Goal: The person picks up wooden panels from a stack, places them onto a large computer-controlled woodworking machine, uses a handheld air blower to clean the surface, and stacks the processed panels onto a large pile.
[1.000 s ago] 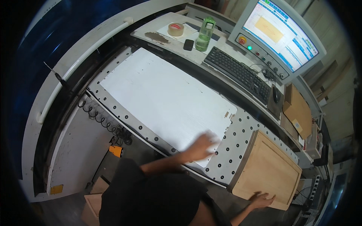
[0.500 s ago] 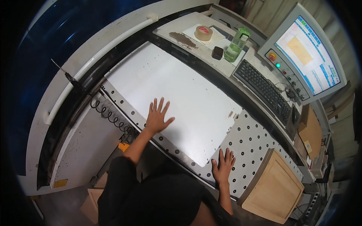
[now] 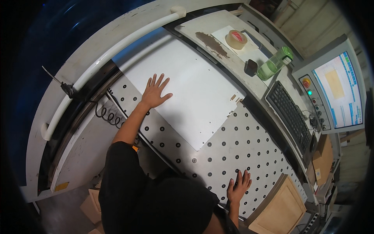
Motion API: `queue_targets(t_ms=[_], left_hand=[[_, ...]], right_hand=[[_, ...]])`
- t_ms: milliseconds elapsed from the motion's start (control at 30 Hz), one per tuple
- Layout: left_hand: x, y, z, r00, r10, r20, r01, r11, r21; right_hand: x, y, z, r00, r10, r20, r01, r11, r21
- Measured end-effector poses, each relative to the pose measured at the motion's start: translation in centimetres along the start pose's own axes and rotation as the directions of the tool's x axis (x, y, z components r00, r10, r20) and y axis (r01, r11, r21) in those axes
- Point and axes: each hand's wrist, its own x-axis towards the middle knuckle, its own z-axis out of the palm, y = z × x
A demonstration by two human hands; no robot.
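A large white sheet (image 3: 187,93) lies flat on a grey table (image 3: 218,169) dotted with black round studs. Small cut-outs notch the sheet near its right corner, and its far left end reaches into the machine's opening under the white bar. My left hand (image 3: 154,93) rests palm down on the sheet's near left part, fingers spread. Away from the sheet, my right hand (image 3: 238,189) is over the studded table near its front edge, fingers apart and holding nothing.
Beyond the table, a ledge holds a tape roll (image 3: 236,39), a black box (image 3: 250,68), a green-lidded bottle (image 3: 274,64) and a keyboard (image 3: 287,111). A monitor (image 3: 337,87) stands at right. A wooden panel (image 3: 278,210) is at near right; a coiled black cable (image 3: 109,117) hangs at left.
The white sheet has slid away and to the left toward the machine, my left hand moving with it. More studded table shows. My right hand has moved nearer the front edge, away from the sheet.
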Motion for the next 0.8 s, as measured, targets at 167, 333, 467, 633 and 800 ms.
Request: queue_targets(t_ms=[167, 333, 467, 633, 800], left_hand=[[0.6, -1.7, 0.2, 0.999, 0.003, -0.037, -0.005, 0.997, -0.073], [0.3, -2.2, 0.9, 0.989, -0.009, -0.147, -0.026, 0.972, -0.232], [-0.5, -1.7, 0.8, 0.905, -0.091, -0.415, -0.015, 0.969, -0.245], [-8.2, 4.4, 1.4, 0.736, -0.42, -0.531, 0.325, 0.907, -0.267], [-24.6, 12.8, 3.6, 0.828, -0.314, -0.465, 0.242, 0.948, -0.209]], right_hand=[[0.2, -0.3, 0.1, 1.0, -0.011, 0.006, 0.011, 0.999, -0.038], [-0.3, 0.5, 0.6, 0.999, -0.038, -0.032, 0.037, 0.998, -0.051], [-0.1, 0.0, 0.9, 0.999, 0.017, -0.044, -0.019, 0.999, -0.05], [1.2, -5.6, 2.4, 0.916, -0.314, -0.249, 0.39, 0.84, 0.377], [1.5, -14.0, 5.3, 0.73, -0.683, 0.023, 0.486, 0.542, 0.686]])
